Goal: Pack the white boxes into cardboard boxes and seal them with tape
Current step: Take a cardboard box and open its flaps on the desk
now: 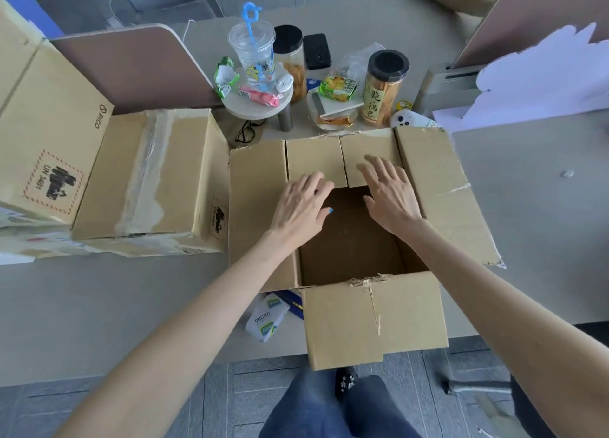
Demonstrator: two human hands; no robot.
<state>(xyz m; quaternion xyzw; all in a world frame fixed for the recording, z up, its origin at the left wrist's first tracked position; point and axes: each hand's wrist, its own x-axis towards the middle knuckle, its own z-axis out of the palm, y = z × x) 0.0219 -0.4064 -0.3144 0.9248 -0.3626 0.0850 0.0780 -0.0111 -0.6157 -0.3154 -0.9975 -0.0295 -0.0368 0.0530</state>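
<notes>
Head view: our left hand and right hand lay flat, empty, on the cardboard box's far flaps; a white box sat beside it. We judged hard pressing might rip the torn flaps further.

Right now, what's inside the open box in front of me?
The box shows only a bare brown floor, with nothing on it. Its far end cannot be seen: it is covered by the far flap, the left hand and the right hand.
</notes>
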